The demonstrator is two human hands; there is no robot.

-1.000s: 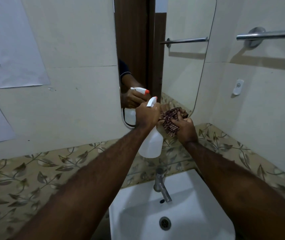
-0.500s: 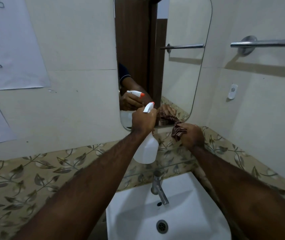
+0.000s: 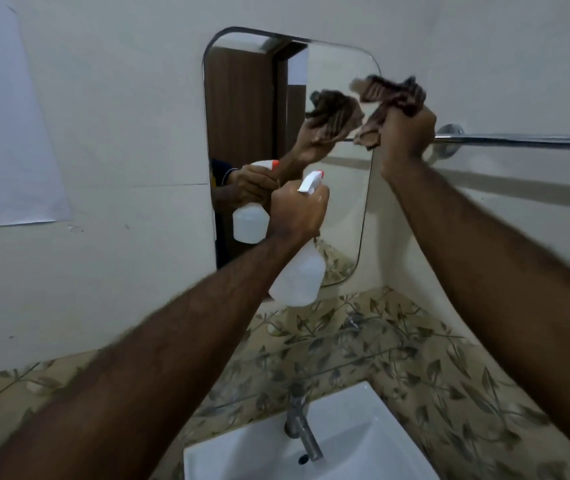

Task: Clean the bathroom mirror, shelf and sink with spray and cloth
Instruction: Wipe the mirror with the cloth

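Note:
A rounded wall mirror hangs above a white sink. My left hand grips a white spray bottle by its neck, with the orange-tipped nozzle toward the lower half of the mirror. My right hand grips a bunched brown patterned cloth, raised beside the mirror's upper right edge. Whether the cloth touches the glass I cannot tell. Both hands, the bottle and the cloth are reflected in the mirror.
A chrome tap stands at the back of the sink. A chrome towel rail runs along the right wall just behind my right hand. Leaf-patterned tiles band the walls. Paper sheets hang on the left wall.
My right hand has lifted the cloth from below the mirror's bottom edge up to its upper right side. The left hand keeps the bottle near the mirror's lower part. The view tilted upward.

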